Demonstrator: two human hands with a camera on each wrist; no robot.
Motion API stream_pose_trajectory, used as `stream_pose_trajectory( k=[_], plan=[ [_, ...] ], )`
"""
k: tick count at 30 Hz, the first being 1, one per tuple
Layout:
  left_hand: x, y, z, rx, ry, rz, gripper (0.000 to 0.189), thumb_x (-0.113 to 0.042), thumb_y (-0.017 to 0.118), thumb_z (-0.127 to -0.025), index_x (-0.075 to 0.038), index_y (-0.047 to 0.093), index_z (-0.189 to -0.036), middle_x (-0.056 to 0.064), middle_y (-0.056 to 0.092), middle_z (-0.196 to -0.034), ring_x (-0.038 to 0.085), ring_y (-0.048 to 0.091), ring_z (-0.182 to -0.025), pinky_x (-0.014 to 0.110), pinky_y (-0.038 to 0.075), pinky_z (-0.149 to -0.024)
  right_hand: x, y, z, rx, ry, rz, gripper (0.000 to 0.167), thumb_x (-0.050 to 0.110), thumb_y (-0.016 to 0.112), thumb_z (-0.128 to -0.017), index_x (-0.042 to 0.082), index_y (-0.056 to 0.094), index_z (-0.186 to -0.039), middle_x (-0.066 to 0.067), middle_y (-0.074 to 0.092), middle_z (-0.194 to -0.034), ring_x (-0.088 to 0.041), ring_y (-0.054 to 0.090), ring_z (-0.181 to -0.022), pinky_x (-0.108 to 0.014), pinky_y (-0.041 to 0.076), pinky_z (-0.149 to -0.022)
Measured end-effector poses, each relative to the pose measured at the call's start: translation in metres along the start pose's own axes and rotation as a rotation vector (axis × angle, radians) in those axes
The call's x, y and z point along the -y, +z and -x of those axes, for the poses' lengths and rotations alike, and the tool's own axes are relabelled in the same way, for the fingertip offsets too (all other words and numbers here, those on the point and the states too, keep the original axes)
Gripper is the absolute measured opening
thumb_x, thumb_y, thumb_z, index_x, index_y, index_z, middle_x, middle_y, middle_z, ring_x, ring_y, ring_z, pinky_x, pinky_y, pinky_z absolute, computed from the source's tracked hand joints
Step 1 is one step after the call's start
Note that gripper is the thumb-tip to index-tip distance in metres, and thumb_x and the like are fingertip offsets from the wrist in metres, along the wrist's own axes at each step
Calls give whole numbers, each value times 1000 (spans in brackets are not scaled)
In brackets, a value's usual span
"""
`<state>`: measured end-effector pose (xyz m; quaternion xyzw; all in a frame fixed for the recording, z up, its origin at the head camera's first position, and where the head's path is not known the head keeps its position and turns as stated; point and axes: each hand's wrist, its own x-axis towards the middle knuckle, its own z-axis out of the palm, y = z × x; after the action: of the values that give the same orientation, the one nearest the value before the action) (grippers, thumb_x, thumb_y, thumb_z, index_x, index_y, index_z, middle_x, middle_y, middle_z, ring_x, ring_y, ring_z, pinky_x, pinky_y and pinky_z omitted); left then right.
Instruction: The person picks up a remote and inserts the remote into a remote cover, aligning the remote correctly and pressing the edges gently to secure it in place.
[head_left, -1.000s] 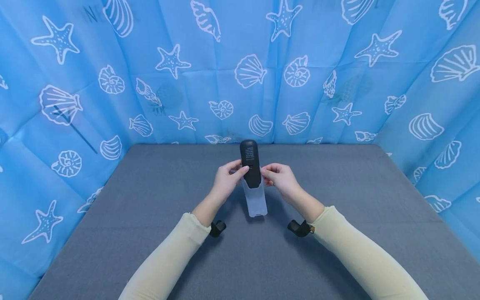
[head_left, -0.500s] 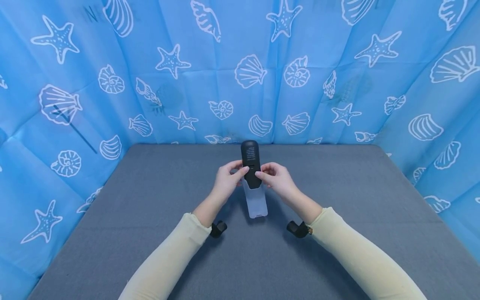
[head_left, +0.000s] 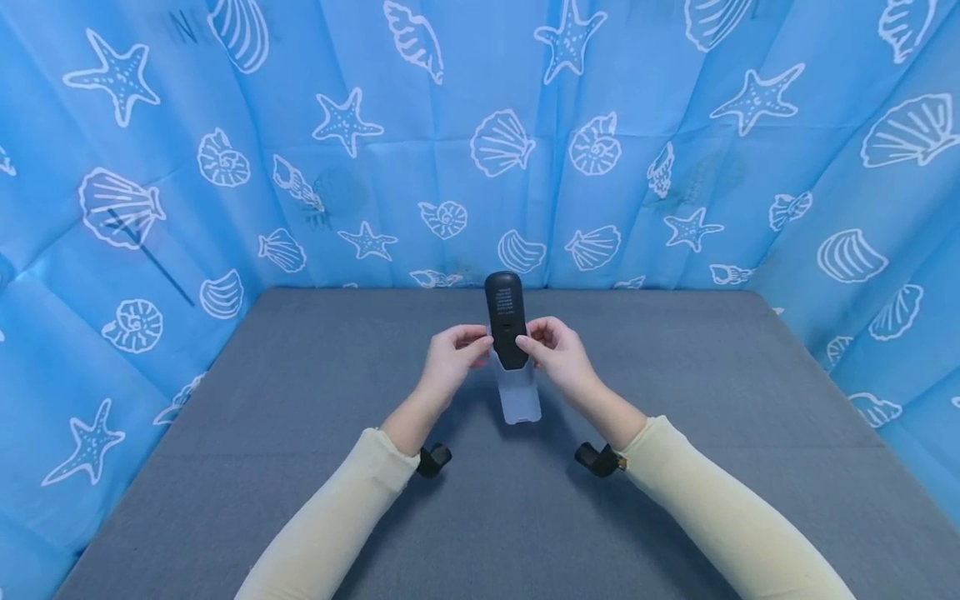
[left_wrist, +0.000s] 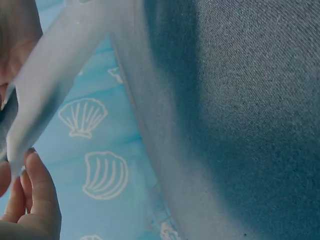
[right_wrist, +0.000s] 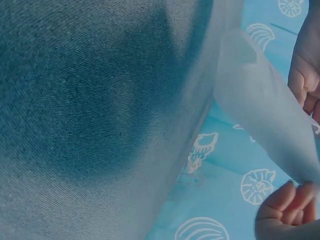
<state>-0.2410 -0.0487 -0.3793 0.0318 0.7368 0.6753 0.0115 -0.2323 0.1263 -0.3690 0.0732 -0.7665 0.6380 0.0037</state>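
Observation:
A black remote control (head_left: pixel 506 304), back side with printed label facing up, stands partway inside a translucent whitish sleeve (head_left: pixel 519 396). Its lower end is within the sleeve, and the upper part sticks out. My left hand (head_left: pixel 450 354) pinches the left side at the sleeve's mouth, thumb tip at the remote's edge. On the other side my right hand (head_left: pixel 558 354) pinches the sleeve's edge and the remote, thumb lying on the remote's back. In the left wrist view the sleeve (left_wrist: pixel 55 65) slants up from my left fingers (left_wrist: pixel 42 185). The right wrist view shows the sleeve's closed-looking end (right_wrist: pixel 240 55).
A grey cloth-covered table (head_left: pixel 480 517) lies beneath both hands. Behind it and along both sides hangs a blue curtain (head_left: pixel 420 192) with white shells and starfish. Black wrist-worn devices (head_left: pixel 597 458) sit at both wrists.
My right thumb has come over onto the remote's back. Remote and sleeve have shifted slightly up and right, and my left thumb has slid toward the remote's edge.

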Motion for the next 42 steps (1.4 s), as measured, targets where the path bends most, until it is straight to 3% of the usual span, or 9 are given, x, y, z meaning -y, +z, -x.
stream_pose_trajectory(
  k=[7, 16, 23, 29, 36, 42],
  plan=[
    [0, 5, -1, -31, -3, 2, 22, -9, 63, -96, 3, 67, -113, 14, 65, -97, 16, 60, -78, 29, 55, -72, -4, -1, -3, 7, 31, 38, 47, 14, 58, -99, 1, 42, -141, -12, 56, -96, -18, 51, -78, -34, 46, -71],
    [-2, 7, 0, -50, -21, -43, 21, -9, 61, -96, 4, 68, -111, 13, 66, -94, 18, 62, -80, 33, 54, -78, -7, -3, -5, 2, 22, 82, 44, 11, 61, -97, 1, 49, -138, -10, 55, -90, -18, 48, -72, -28, 44, -63],
    [-6, 8, -3, -56, -24, -20, 21, -7, 60, -96, 5, 68, -111, 13, 64, -91, 16, 60, -76, 32, 55, -77, -4, -3, -4, -3, 25, 70, 44, 10, 61, -97, 0, 49, -137, -9, 55, -89, -17, 48, -70, -30, 45, -62],
    [-5, 9, -3, -30, -29, -5, 24, -10, 58, -98, 4, 64, -116, 14, 63, -98, 18, 60, -81, 32, 54, -78, -3, -3, -3, -18, 32, 65, 44, 11, 62, -97, 2, 49, -138, -8, 55, -88, -18, 49, -70, -29, 45, -63],
    [-5, 9, -2, 32, -25, -6, 34, -18, 62, -97, 0, 57, -126, 14, 58, -117, 22, 58, -90, 42, 51, -82, -1, -1, -1, -6, 10, 60, 43, 10, 61, -96, 1, 50, -137, -7, 52, -85, -18, 47, -67, -28, 43, -63],
    [-5, 7, -3, 31, 8, -14, 37, -21, 63, -97, -1, 58, -127, 14, 57, -116, 21, 58, -86, 35, 51, -76, 0, 1, 0, 12, 17, 70, 45, 11, 62, -97, 2, 50, -139, -9, 52, -91, -18, 49, -73, -29, 45, -67]
  ],
)
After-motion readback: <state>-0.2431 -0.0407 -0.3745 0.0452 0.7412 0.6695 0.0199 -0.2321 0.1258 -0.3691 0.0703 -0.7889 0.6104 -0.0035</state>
